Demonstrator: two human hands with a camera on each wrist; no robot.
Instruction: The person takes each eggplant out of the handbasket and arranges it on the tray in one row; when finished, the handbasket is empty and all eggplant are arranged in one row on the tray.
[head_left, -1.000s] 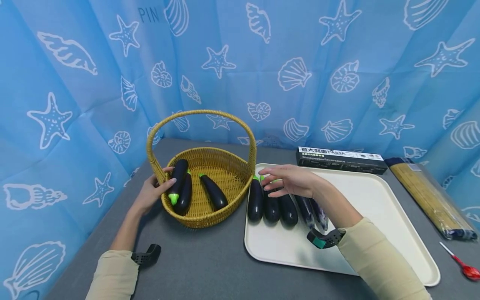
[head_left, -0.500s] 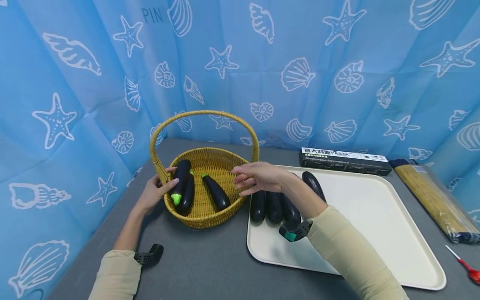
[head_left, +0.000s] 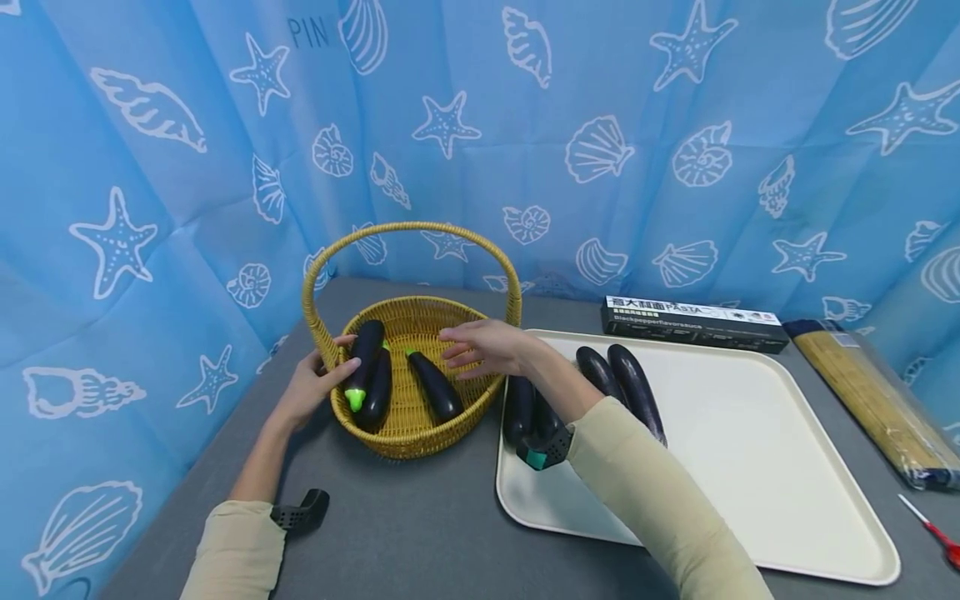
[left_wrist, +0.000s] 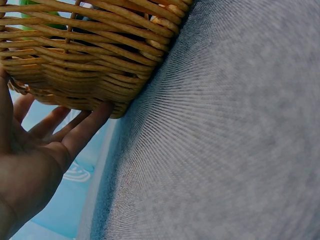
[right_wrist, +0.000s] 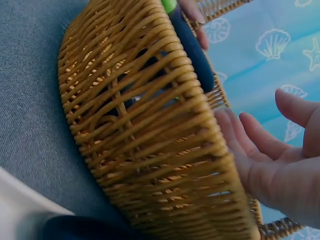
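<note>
My left hand (head_left: pixel 311 387) holds the left rim of a wicker basket (head_left: pixel 420 440), its thumb over the edge; in the left wrist view the fingers (left_wrist: pixel 82 130) touch the outer wall. Three eggplants lie inside: one (head_left: pixel 366 350) leans on the left rim against a second (head_left: pixel 378 392), and a third (head_left: pixel 433 387) lies in the middle. My right hand (head_left: pixel 487 346) hovers at the basket's right rim, under the arched handle, fingers loosely extended and holding nothing. More eggplants (head_left: pixel 636 387) lie on a cream tray (head_left: pixel 750 467), partly hidden by my right arm.
A black pasta box (head_left: pixel 693 327) stands behind the tray. To its right lies a long tan bundle (head_left: pixel 862 392) in clear plastic, and a red spoon (head_left: pixel 951 550) sits at the right edge. A blue shell-print curtain (head_left: pixel 480 150) hangs behind the grey table (head_left: pixel 390 525).
My right hand has moved left, bare, from over the eggplants on the tray to the basket's right rim. My left hand has stayed on the basket. The view has shifted slightly.
</note>
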